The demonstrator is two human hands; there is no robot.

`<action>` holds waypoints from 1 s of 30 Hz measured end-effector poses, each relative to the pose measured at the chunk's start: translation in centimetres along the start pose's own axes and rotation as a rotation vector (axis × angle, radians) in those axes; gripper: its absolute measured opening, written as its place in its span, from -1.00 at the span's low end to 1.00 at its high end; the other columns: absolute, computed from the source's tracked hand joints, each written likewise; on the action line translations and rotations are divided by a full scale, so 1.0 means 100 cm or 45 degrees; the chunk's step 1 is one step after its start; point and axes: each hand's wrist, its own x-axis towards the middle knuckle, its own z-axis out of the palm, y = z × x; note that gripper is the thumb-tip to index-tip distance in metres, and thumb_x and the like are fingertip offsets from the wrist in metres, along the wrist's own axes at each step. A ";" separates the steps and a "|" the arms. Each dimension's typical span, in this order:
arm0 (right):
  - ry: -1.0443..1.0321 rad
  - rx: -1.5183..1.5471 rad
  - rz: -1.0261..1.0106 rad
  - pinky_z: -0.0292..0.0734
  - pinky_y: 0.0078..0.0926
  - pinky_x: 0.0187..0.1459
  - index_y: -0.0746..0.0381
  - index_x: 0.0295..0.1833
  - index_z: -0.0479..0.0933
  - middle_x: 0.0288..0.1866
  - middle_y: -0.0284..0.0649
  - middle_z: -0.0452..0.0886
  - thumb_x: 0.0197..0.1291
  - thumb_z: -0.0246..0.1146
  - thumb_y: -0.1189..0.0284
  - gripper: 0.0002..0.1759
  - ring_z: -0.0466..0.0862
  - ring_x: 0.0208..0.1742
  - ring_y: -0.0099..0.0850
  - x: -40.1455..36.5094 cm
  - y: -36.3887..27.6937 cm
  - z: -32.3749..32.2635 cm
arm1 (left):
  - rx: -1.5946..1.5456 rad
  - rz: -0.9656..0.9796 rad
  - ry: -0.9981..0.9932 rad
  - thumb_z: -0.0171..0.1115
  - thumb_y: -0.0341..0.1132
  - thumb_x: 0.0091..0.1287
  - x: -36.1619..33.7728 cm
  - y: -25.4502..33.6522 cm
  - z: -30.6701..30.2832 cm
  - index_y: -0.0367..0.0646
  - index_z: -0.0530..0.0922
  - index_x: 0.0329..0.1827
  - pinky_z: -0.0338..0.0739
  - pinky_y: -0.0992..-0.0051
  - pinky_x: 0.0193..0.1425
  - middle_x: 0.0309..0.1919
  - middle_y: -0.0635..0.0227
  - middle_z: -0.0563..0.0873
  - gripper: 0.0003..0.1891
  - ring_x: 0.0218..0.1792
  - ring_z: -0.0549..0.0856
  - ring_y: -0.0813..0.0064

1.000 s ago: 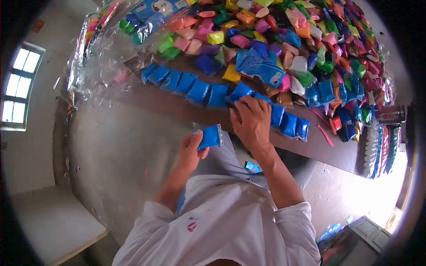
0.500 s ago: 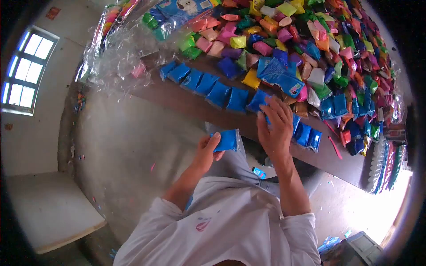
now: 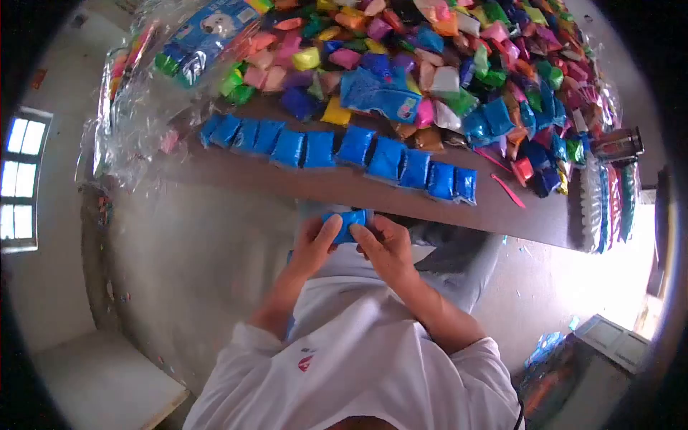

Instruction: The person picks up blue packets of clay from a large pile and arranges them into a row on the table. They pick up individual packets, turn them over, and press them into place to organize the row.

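Note:
A small blue packet (image 3: 347, 228) in clear wrap is pinched between both hands, in front of the table edge and above my lap. My left hand (image 3: 315, 242) grips its left end, thumb on top. My right hand (image 3: 385, 247) closes on the right end, its thumb pressing the packet's face. Beyond the hands, a row of similar blue packets (image 3: 319, 150) lies along the near side of the brown table (image 3: 287, 185). What fills the packets cannot be made out.
Behind the row, a large heap of multicoloured packets (image 3: 444, 79) covers the table, with a printed blue pouch (image 3: 380, 94) on it. Crumpled clear plastic (image 3: 154, 122) lies left. A pink plastic tool (image 3: 507, 190) and long wrapped strips (image 3: 615, 204) are at the right.
My right hand has left the row of packets and come down to the packet in my left hand; both now grip it. The camera view has shifted right.

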 end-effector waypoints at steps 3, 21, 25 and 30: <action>-0.026 -0.169 0.139 0.38 -0.59 -0.28 0.29 -0.09 0.51 -0.28 -0.21 0.54 0.16 0.18 0.40 -0.76 0.48 -0.29 -0.54 -0.006 -0.002 -0.008 | 0.002 -0.056 -0.045 0.08 0.02 0.32 -0.002 -0.006 -0.001 -0.09 0.44 -0.58 0.17 0.67 -0.62 -0.68 0.56 0.42 -0.58 -0.65 0.36 0.76; 0.649 -1.702 -0.958 0.02 -0.06 0.32 0.26 0.07 0.46 0.23 -0.11 0.38 0.09 0.21 0.34 -0.58 0.22 0.35 -0.08 0.020 -0.054 -0.049 | -0.060 -0.036 -0.229 0.11 0.03 0.30 -0.003 -0.006 -0.002 -0.03 0.41 -0.61 0.20 0.68 -0.60 -0.70 0.57 0.42 -0.59 -0.65 0.38 0.78; 0.479 -1.759 -0.962 0.01 -0.05 0.32 0.27 0.08 0.45 0.25 -0.11 0.36 0.08 0.21 0.34 -0.57 0.21 0.35 -0.08 0.038 -0.048 -0.042 | -0.141 -0.068 -0.134 0.10 0.02 0.31 -0.007 -0.011 -0.015 -0.03 0.41 -0.62 0.19 0.69 -0.59 -0.70 0.57 0.42 -0.59 -0.65 0.38 0.78; 0.448 -1.849 -1.008 0.04 -0.07 0.32 0.26 0.13 0.41 0.26 -0.09 0.34 0.11 0.17 0.36 -0.55 0.23 0.34 -0.12 0.044 -0.059 -0.031 | -0.258 -0.035 -0.129 0.07 0.01 0.33 -0.012 -0.016 -0.033 -0.04 0.40 -0.63 0.17 0.66 -0.61 -0.71 0.53 0.42 -0.58 -0.68 0.36 0.75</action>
